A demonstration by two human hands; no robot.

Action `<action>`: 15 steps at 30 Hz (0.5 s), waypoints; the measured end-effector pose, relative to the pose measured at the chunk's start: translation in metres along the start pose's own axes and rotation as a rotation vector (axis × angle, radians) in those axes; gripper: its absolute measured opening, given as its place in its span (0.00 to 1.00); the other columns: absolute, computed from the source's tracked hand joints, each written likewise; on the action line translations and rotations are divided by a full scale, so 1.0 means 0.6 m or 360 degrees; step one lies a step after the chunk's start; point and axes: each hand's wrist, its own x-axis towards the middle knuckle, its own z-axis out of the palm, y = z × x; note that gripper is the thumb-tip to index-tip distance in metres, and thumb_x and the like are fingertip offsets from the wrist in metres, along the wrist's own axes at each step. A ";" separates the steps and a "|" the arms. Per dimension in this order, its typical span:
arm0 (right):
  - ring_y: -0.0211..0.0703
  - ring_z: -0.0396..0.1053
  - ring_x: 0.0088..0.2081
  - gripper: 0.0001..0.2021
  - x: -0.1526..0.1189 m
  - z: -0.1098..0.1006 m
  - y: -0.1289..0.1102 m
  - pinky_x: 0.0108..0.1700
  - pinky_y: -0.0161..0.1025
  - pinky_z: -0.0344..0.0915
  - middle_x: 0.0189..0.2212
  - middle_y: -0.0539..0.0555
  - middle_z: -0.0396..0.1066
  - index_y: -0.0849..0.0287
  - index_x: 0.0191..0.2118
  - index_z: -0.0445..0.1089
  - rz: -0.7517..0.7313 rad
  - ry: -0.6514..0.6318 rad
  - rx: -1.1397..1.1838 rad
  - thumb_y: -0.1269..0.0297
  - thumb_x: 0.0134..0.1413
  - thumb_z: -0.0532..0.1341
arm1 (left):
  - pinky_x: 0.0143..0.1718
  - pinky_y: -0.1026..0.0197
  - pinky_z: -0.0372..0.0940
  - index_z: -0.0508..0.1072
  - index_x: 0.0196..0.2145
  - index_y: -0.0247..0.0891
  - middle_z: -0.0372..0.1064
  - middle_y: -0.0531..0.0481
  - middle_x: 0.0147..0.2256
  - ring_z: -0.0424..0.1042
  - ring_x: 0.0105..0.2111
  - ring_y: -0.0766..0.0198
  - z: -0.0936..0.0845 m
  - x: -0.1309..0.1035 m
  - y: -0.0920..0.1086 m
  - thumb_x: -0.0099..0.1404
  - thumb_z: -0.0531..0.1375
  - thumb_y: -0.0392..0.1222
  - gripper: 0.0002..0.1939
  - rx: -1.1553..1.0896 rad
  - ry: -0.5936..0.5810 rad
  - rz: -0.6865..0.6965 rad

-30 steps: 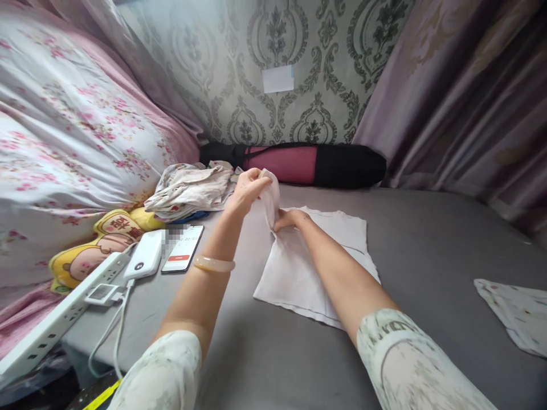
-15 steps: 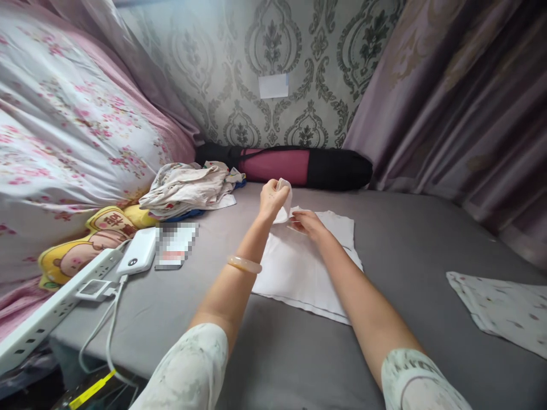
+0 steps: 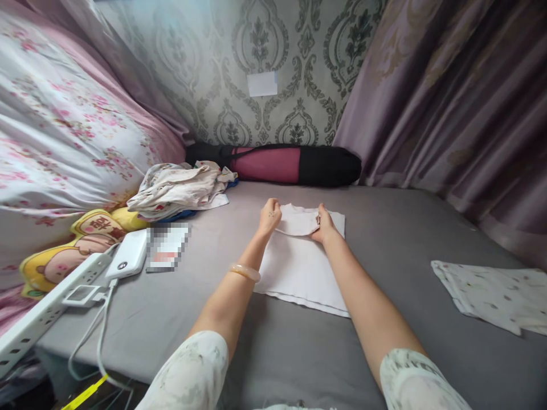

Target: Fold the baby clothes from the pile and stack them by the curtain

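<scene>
A white garment (image 3: 301, 270) lies flat on the grey bed sheet in front of me, its lower edges showing two layers. Its far end is lifted and folded toward me, held taut between both hands. My left hand (image 3: 270, 216) is closed around the left end of this lifted part, fingers curled in a pinch. My right hand (image 3: 323, 224) grips the right end, thumb on top and fingers beneath the cloth. The lifted strip hangs a little above the rest of the garment. A pale bangle (image 3: 245, 272) circles my left forearm.
Left are a crumpled clothes pile (image 3: 182, 191), a pig-shaped yellow cushion (image 3: 81, 250), a power strip (image 3: 55, 313), a white power bank (image 3: 127, 254) with cables and a blurred-out flat item (image 3: 166, 247). A black and maroon long bag (image 3: 273, 165) lies by the wall. Right is a folded patterned cloth (image 3: 491, 290).
My right hand has moved right and now grips the cloth. My left hand has lowered slightly. The raised, bunched cloth is now stretched between both hands. The view has shifted slightly right.
</scene>
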 end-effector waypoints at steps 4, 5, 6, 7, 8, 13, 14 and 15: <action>0.57 0.73 0.43 0.33 -0.003 -0.014 -0.007 0.48 0.57 0.67 0.34 0.64 0.75 0.64 0.46 0.69 0.0070 -0.0023 0.0288 0.38 0.60 0.42 | 0.54 0.57 0.60 0.68 0.52 0.36 0.72 0.42 0.50 0.68 0.53 0.58 -0.020 0.014 -0.047 0.60 0.49 0.28 0.23 0.0260 0.0028 -0.0123; 0.57 0.74 0.42 0.30 -0.002 -0.019 -0.008 0.48 0.56 0.67 0.33 0.64 0.75 0.64 0.45 0.69 0.0083 -0.0008 0.0342 0.41 0.60 0.46 | 0.55 0.56 0.59 0.68 0.53 0.37 0.72 0.42 0.51 0.68 0.53 0.58 -0.022 0.016 -0.055 0.58 0.49 0.28 0.25 0.0316 -0.0006 -0.0139; 0.56 0.74 0.41 0.25 0.000 -0.023 -0.009 0.47 0.56 0.68 0.33 0.63 0.75 0.63 0.45 0.69 0.0097 0.0024 0.0393 0.46 0.60 0.50 | 0.55 0.56 0.59 0.67 0.54 0.38 0.71 0.43 0.52 0.68 0.54 0.57 -0.023 0.017 -0.061 0.58 0.50 0.27 0.27 0.0371 -0.0046 -0.0145; 0.55 0.74 0.40 0.19 0.003 -0.026 -0.009 0.46 0.55 0.69 0.32 0.62 0.75 0.63 0.45 0.69 0.0110 0.0075 0.0435 0.52 0.58 0.53 | 0.56 0.55 0.59 0.67 0.55 0.38 0.70 0.43 0.53 0.67 0.54 0.57 -0.023 0.018 -0.066 0.57 0.50 0.27 0.28 0.0425 -0.0090 -0.0142; 0.54 0.74 0.38 0.15 0.006 -0.029 -0.007 0.45 0.55 0.70 0.32 0.60 0.75 0.63 0.46 0.69 0.0116 0.0141 0.0457 0.60 0.56 0.56 | 0.56 0.54 0.58 0.66 0.56 0.39 0.69 0.43 0.54 0.67 0.55 0.56 -0.021 0.019 -0.068 0.57 0.50 0.27 0.29 0.0477 -0.0133 -0.0133; 0.49 0.75 0.38 0.26 0.020 -0.040 0.007 0.42 0.48 0.72 0.36 0.57 0.75 0.61 0.51 0.67 -0.0071 0.0517 0.0073 0.75 0.41 0.55 | 0.59 0.49 0.55 0.62 0.60 0.38 0.64 0.39 0.59 0.62 0.60 0.51 -0.007 0.016 -0.069 0.60 0.50 0.28 0.30 0.0722 -0.0318 -0.0038; 0.49 0.75 0.39 0.27 0.021 -0.043 0.010 0.43 0.46 0.72 0.38 0.57 0.75 0.62 0.52 0.68 -0.0116 0.0570 -0.0018 0.75 0.40 0.55 | 0.60 0.48 0.54 0.61 0.61 0.38 0.63 0.39 0.60 0.60 0.61 0.51 -0.004 0.015 -0.069 0.61 0.50 0.28 0.30 0.0769 -0.0348 -0.0015; 0.49 0.74 0.42 0.28 0.021 -0.046 0.013 0.44 0.44 0.71 0.40 0.58 0.75 0.62 0.52 0.68 -0.0147 0.0613 -0.0075 0.75 0.40 0.55 | 0.61 0.46 0.52 0.60 0.61 0.39 0.60 0.40 0.61 0.56 0.63 0.51 -0.001 0.013 -0.069 0.63 0.49 0.29 0.29 0.0815 -0.0378 0.0003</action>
